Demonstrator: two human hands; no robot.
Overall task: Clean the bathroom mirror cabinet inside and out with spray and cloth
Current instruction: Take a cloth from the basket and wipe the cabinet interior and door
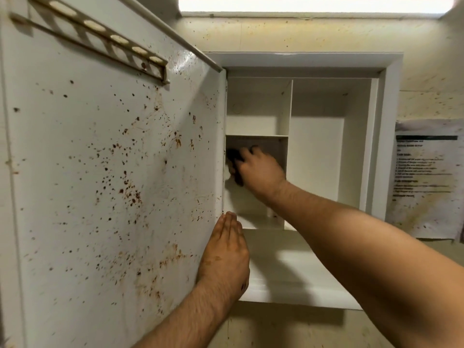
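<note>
The white mirror cabinet [391, 146] hangs open on the wall, its compartments bare. Its door [113, 172] is swung out to the left, the inner face speckled with rust-brown spots. My left hand [226, 252] lies flat with straight fingers against the door's lower right edge. My right hand [258, 172] reaches into the lower left compartment and grips a dark cloth [232, 156] against the cabinet's left inner wall, close to the hinge. Most of the cloth is hidden by my fingers. No spray bottle is in view.
A slotted rack [100, 38] is fixed near the top of the door. A light strip [313, 5] glows above the cabinet. A stained printed sheet [426, 177] is taped to the spotted wall at the right. A white ledge [301, 292] runs under the cabinet.
</note>
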